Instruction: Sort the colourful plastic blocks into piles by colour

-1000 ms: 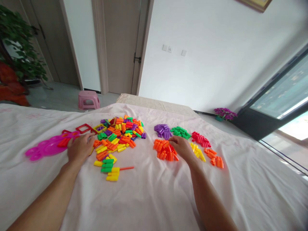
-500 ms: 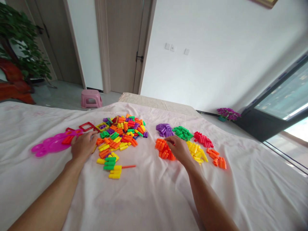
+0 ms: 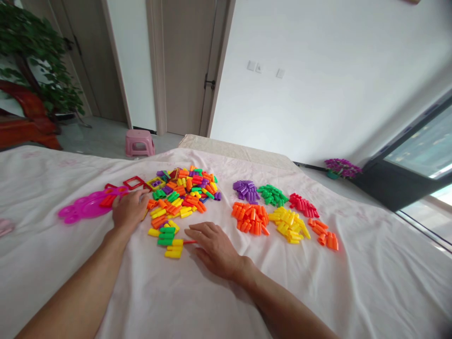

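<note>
My left hand (image 3: 130,209) rests at the left edge of a mixed pile of colourful plastic pieces (image 3: 181,188), beside a bright pink plastic tray (image 3: 86,205). Its thumb and forefinger are apart, with nothing visible between them; the other fingers are partly hidden. Fingers stretched out, my right hand (image 3: 217,249) is just right of the yellow pieces (image 3: 174,249) and green pieces (image 3: 166,236) at the pile's near end. A thin red stick (image 3: 189,242) lies by its fingertips, partly covered, and I cannot tell whether they touch it.
Sorted heaps lie to the right: purple (image 3: 246,191), green (image 3: 272,195), red (image 3: 303,205), orange (image 3: 250,217) and yellow (image 3: 289,223). Several loose orange pieces (image 3: 324,235) lie farther right. Red square frames (image 3: 133,182) lie behind my left hand. A wrinkled white cloth (image 3: 155,296) lies underneath.
My right hand has left the orange heap and moved left and nearer, to the near end of the mixed pile. The left hand stays by the pile; the view has shifted slightly.
</note>
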A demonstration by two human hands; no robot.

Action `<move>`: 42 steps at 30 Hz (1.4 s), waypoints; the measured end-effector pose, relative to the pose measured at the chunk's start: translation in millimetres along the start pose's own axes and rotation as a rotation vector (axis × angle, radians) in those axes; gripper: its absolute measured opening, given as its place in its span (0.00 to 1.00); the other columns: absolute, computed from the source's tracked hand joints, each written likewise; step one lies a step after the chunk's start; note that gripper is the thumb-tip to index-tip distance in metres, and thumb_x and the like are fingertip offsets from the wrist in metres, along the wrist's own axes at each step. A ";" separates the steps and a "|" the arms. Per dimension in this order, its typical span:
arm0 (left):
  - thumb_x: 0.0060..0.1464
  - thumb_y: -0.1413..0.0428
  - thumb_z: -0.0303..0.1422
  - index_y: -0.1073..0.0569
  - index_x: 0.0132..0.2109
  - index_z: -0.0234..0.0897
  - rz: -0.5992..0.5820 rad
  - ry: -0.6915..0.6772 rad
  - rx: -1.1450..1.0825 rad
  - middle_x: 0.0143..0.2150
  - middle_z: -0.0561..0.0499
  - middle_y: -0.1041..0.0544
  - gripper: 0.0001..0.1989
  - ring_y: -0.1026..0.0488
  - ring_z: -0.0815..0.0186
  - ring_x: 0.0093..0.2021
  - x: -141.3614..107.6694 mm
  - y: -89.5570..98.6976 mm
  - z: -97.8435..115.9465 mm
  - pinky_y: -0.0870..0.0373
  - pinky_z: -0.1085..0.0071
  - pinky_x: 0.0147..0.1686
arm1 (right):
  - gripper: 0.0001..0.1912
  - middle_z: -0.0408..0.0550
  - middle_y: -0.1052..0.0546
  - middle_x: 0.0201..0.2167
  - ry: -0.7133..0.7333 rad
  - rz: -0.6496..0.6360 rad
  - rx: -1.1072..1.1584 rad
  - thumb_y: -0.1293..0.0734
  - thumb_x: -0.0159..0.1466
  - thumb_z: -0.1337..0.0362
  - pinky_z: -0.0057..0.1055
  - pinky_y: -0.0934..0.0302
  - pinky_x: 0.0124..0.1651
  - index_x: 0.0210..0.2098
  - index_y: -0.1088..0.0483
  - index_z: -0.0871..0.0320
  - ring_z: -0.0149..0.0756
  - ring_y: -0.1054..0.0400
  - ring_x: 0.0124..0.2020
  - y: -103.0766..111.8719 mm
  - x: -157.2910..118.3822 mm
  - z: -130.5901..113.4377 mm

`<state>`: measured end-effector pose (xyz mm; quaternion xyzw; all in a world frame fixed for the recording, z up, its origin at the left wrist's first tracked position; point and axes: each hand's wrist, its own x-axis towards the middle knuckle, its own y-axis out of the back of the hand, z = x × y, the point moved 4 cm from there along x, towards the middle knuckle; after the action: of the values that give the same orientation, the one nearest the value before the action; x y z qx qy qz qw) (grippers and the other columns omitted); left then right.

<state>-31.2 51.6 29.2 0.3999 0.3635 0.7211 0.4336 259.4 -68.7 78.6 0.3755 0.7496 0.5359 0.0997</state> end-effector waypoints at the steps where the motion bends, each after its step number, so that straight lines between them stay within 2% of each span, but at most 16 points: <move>1: 0.63 0.57 0.40 0.23 0.55 0.39 -0.003 0.001 0.003 0.56 0.42 0.22 0.23 0.28 0.49 0.57 -0.2 0.5 0.4 0.44 0.50 0.61 | 0.27 0.52 0.33 0.64 0.039 -0.024 -0.013 0.36 0.68 0.65 0.43 0.43 0.63 0.66 0.40 0.51 0.43 0.40 0.63 -1.6 1.1 -4.5; 4: 0.63 0.57 0.39 0.23 0.55 0.39 -0.003 -0.009 0.002 0.56 0.42 0.22 0.23 0.28 0.49 0.57 -1.0 1.9 1.9 0.44 0.50 0.61 | 0.23 0.49 0.37 0.67 0.143 -0.085 -0.024 0.38 0.70 0.62 0.43 0.46 0.65 0.64 0.38 0.49 0.43 0.45 0.67 -8.7 2.6 -14.2; 6: 0.63 0.57 0.39 0.23 0.55 0.39 -0.002 -0.010 -0.002 0.56 0.41 0.22 0.23 0.28 0.49 0.56 -1.5 2.7 2.6 0.45 0.50 0.61 | 0.18 0.49 0.33 0.64 0.157 -0.090 -0.007 0.39 0.71 0.61 0.40 0.44 0.64 0.60 0.33 0.50 0.41 0.41 0.64 -13.2 2.7 -15.6; 10: 0.63 0.57 0.40 0.23 0.54 0.39 -0.005 -0.011 -0.006 0.56 0.41 0.22 0.23 0.28 0.49 0.56 -1.9 3.5 3.2 0.45 0.50 0.61 | 0.11 0.50 0.24 0.50 0.074 -0.029 0.016 0.37 0.69 0.64 0.35 0.39 0.55 0.50 0.28 0.55 0.38 0.32 0.51 -15.6 1.6 -7.6; 14: 0.64 0.57 0.39 0.23 0.54 0.39 -0.002 -0.017 -0.013 0.56 0.41 0.22 0.22 0.28 0.50 0.57 -1.6 2.8 2.2 0.45 0.51 0.61 | 0.04 0.48 0.24 0.39 -0.041 0.060 -0.046 0.34 0.65 0.64 0.34 0.40 0.47 0.39 0.28 0.55 0.38 0.32 0.42 -8.4 -2.7 4.0; 17: 0.64 0.56 0.39 0.23 0.55 0.38 0.005 -0.027 -0.011 0.55 0.40 0.22 0.22 0.28 0.49 0.57 -3.1 2.7 2.7 0.45 0.50 0.61 | 0.09 0.46 0.25 0.34 -0.174 0.096 -0.104 0.29 0.62 0.56 0.34 0.42 0.42 0.33 0.30 0.55 0.37 0.34 0.38 -4.0 -5.6 11.3; 20: 0.64 0.55 0.38 0.24 0.54 0.38 0.116 -0.066 -0.006 0.56 0.39 0.23 0.20 0.30 0.49 0.58 -8.0 10.0 9.3 0.48 0.49 0.63 | 0.15 0.45 0.26 0.31 -0.262 0.106 -0.122 0.25 0.58 0.54 0.33 0.44 0.39 0.30 0.32 0.55 0.37 0.34 0.35 -4.9 -6.0 14.6; 23: 0.64 0.54 0.39 0.24 0.54 0.39 0.239 -0.239 -0.089 0.59 0.42 0.25 0.19 0.34 0.52 0.62 -16.9 20.9 28.3 0.51 0.52 0.65 | 0.15 0.44 0.25 0.31 -0.308 0.144 -0.099 0.24 0.55 0.57 0.32 0.44 0.38 0.32 0.32 0.55 0.37 0.34 0.35 -7.3 -5.1 17.0; 25: 0.64 0.53 0.40 0.23 0.52 0.40 0.193 -0.425 -0.200 0.57 0.45 0.23 0.19 0.33 0.55 0.62 -24.5 23.2 47.2 0.47 0.56 0.65 | 0.12 0.44 0.25 0.32 -0.327 0.171 -0.037 0.25 0.57 0.61 0.32 0.43 0.39 0.36 0.31 0.55 0.37 0.33 0.35 -8.3 -5.0 20.0; 27: 0.64 0.53 0.41 0.21 0.48 0.41 0.062 -0.601 -0.293 0.52 0.46 0.21 0.18 0.30 0.57 0.58 -33.7 20.7 67.3 0.43 0.58 0.63 | 0.09 0.44 0.24 0.33 -0.340 0.184 0.027 0.28 0.60 0.65 0.31 0.41 0.40 0.38 0.30 0.55 0.36 0.32 0.36 -8.5 -5.5 23.9; 31: 0.64 0.51 0.43 0.20 0.44 0.44 -0.205 -0.794 -0.362 0.45 0.51 0.18 0.16 0.26 0.60 0.51 -52.3 8.9 97.2 0.46 0.56 0.65 | 0.06 0.44 0.24 0.35 -0.343 0.220 0.061 0.31 0.63 0.68 0.31 0.40 0.42 0.41 0.27 0.55 0.36 0.32 0.38 -5.2 -8.0 30.8; 35: 0.59 0.44 0.47 0.19 0.42 0.45 -0.296 -0.857 -0.371 0.42 0.51 0.18 0.15 0.25 0.59 0.47 -62.9 0.2 108.2 0.45 0.55 0.63 | 0.06 0.46 0.25 0.37 -0.311 0.280 0.102 0.32 0.66 0.68 0.31 0.39 0.43 0.43 0.26 0.55 0.36 0.32 0.40 -1.3 -8.6 32.0; 42: 0.57 0.41 0.44 0.20 0.36 0.44 -0.352 -0.799 -0.389 0.37 0.52 0.18 0.11 0.25 0.60 0.42 -63.4 -2.9 111.2 0.40 0.55 0.59 | 0.11 0.49 0.27 0.39 -0.249 0.271 0.152 0.37 0.69 0.67 0.32 0.38 0.45 0.47 0.25 0.54 0.37 0.33 0.42 0.3 -6.4 32.5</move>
<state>88.2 14.2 56.4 0.4898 0.0889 0.4809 0.7218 282.0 -49.3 64.1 0.5428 0.7124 0.4356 0.0897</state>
